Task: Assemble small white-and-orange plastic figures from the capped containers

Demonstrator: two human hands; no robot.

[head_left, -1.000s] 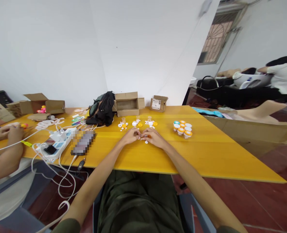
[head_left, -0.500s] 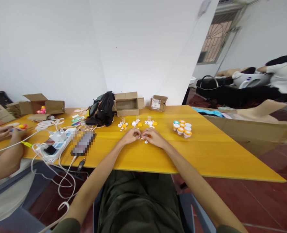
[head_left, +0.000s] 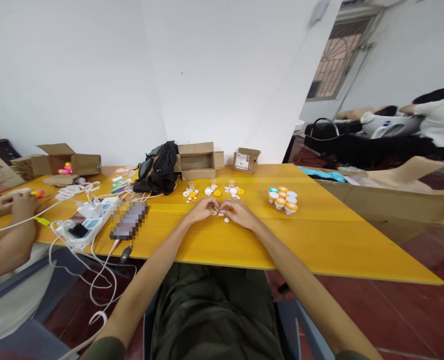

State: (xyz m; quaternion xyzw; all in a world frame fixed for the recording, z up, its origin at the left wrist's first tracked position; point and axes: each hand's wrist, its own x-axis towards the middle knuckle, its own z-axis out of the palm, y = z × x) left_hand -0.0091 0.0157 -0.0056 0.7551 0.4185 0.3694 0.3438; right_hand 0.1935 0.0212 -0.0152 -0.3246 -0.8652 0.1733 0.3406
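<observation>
My left hand (head_left: 205, 208) and my right hand (head_left: 238, 212) meet low over the table, fingertips pinched together on a small piece. Fingers largely cover that piece, and it is too small to name. A small white plastic part (head_left: 227, 220) lies just below my right fingers. Beyond my hands are loose piles with orange discs (head_left: 217, 193), white discs (head_left: 233, 191) and small white parts. Small clear cups (head_left: 231, 183) stand behind these piles. To the right, a cluster of assembled pieces with orange, white and teal round tops (head_left: 283, 198) stands on the table.
The yellow table (head_left: 319, 240) also bears open cardboard boxes (head_left: 197, 172), a black backpack (head_left: 157, 172), a phone (head_left: 129, 221) and a power strip (head_left: 94, 225) with white cables. At left, a co-worker's hands (head_left: 17, 201) are near pink and orange pieces. A large carton (head_left: 379, 210) stands right.
My hands stay together in nearly the same place, with only slight finger movement. The co-worker's hands at left have drawn closer together. The view has shifted slightly.
</observation>
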